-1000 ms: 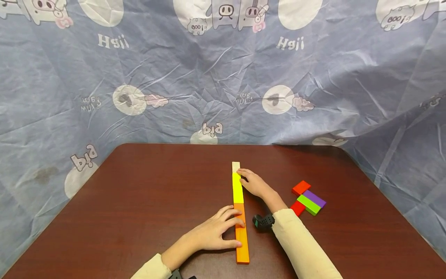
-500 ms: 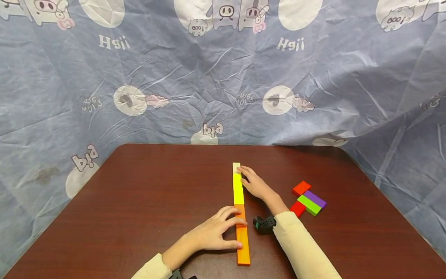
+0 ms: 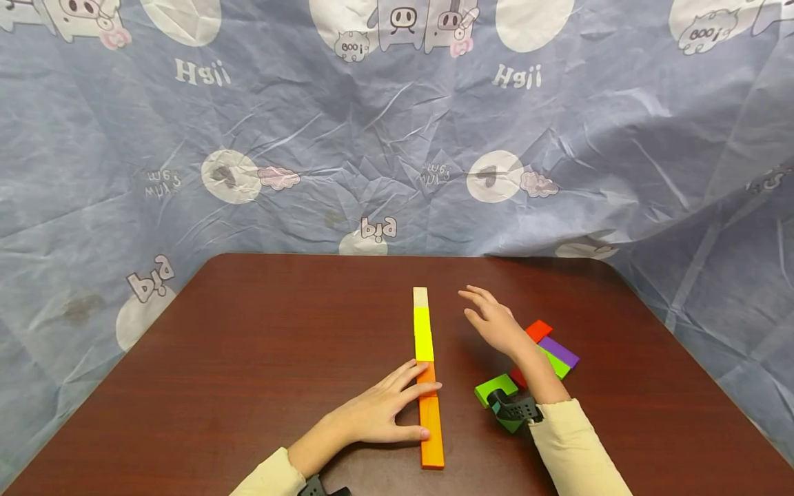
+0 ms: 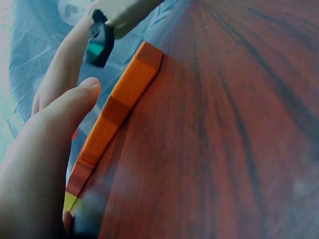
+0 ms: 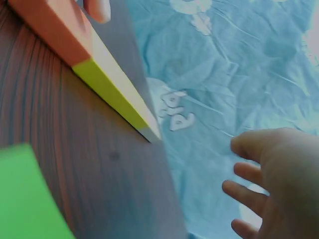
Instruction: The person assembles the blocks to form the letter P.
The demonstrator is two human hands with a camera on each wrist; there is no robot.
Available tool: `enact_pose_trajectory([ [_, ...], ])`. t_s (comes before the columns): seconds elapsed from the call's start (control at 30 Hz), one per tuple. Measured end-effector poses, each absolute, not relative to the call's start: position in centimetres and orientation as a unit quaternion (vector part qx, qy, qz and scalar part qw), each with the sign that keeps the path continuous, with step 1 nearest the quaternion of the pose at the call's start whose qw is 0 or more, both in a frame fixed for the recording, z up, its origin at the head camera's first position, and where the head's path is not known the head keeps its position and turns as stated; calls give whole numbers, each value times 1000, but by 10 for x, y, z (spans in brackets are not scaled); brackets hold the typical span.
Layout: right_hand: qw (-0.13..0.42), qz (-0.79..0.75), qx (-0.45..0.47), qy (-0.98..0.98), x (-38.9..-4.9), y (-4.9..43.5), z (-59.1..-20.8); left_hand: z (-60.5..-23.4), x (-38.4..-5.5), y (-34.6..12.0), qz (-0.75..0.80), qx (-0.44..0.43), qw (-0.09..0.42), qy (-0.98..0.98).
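A straight row of blocks runs away from me on the table: a light orange block [image 3: 432, 448], a darker orange block [image 3: 426, 377], a yellow block [image 3: 423, 334] and a pale block [image 3: 420, 297] at the far end. My left hand [image 3: 378, 413] rests with spread fingers across the two orange blocks, its thumb at the nearer one's left side. To the right of the row, my right hand [image 3: 499, 327] hovers with loosely extended fingers and holds nothing. Below its wrist lies a green block [image 3: 494, 387], partly hidden by the wrist camera.
Right of the right forearm lie a red block [image 3: 540, 329], a purple block [image 3: 560, 351] and another green block [image 3: 556, 362], the latter partly covered by the arm. The brown table [image 3: 298, 310] ends at a printed blue-grey cloth [image 3: 298, 124].
My right hand has left the row's far end and moved right, toward the loose blocks. The green block near its wrist has come into sight. My left hand stays almost in place.
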State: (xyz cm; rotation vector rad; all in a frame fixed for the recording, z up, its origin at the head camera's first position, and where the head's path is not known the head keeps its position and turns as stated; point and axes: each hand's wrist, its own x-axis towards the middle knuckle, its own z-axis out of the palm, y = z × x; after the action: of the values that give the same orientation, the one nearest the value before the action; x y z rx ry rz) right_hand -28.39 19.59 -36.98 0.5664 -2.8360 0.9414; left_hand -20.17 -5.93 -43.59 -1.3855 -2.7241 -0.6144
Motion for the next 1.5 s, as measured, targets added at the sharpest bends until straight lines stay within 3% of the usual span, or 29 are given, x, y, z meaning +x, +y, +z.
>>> enact_pose_trajectory([
  [0.17,48,276,172,-944,-267,228,-366,-436,-199,-58,-194,-443,-2,-875],
  [0.37,-67,287,137,-946,-254,267,-355,-435,-200,-58,-190,-443,1,-876],
  [0.47,-95,275,126,-948,-253,284,-352,-433,-200,-57,-192,-444,-4,-875],
  [0.93,-75,206,99,-971,-258,302,-365,-434,-199,-58,-187,-449,2,-874],
  [1.33,-65,179,108,-976,-262,266,-371,-433,-201,-58,-186,-453,1,-872],
  [1.5,-23,184,125,-975,-262,244,-377,-433,-201,-58,-187,-454,3,-871],
])
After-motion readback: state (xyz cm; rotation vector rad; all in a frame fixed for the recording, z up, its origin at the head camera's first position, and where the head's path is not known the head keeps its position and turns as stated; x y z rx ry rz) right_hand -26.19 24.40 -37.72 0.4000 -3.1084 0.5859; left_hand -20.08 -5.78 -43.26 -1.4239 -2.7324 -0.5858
